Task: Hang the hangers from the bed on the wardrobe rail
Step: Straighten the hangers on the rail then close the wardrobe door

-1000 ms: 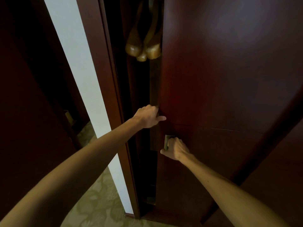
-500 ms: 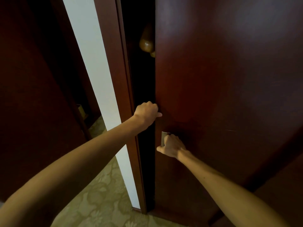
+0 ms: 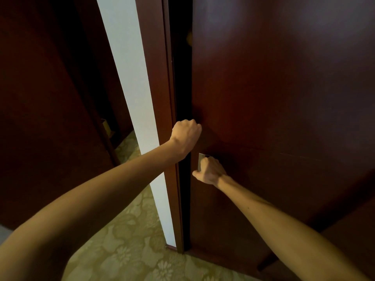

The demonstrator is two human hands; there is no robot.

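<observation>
The dark red wardrobe door (image 3: 284,88) stands almost closed, leaving a narrow black gap (image 3: 182,82) beside the wardrobe's side frame (image 3: 154,78). Only a thin sliver of a wooden hanger (image 3: 189,38) shows high in the gap; the rail is hidden. My left hand (image 3: 185,136) grips the door's free edge, fingers curled round it and thumb on the front. Just below, my right hand (image 3: 210,171) holds the small metal door handle (image 3: 201,159).
A white wall strip (image 3: 129,78) runs left of the wardrobe. Another dark wooden panel (image 3: 40,98) fills the left side. Pale green patterned carpet (image 3: 125,250) covers the floor below. The bed is out of view.
The wardrobe door has swung further toward closed, narrowing the gap. The hangers inside, plainly seen a second ago, are now almost hidden. Both hands stayed on the door.
</observation>
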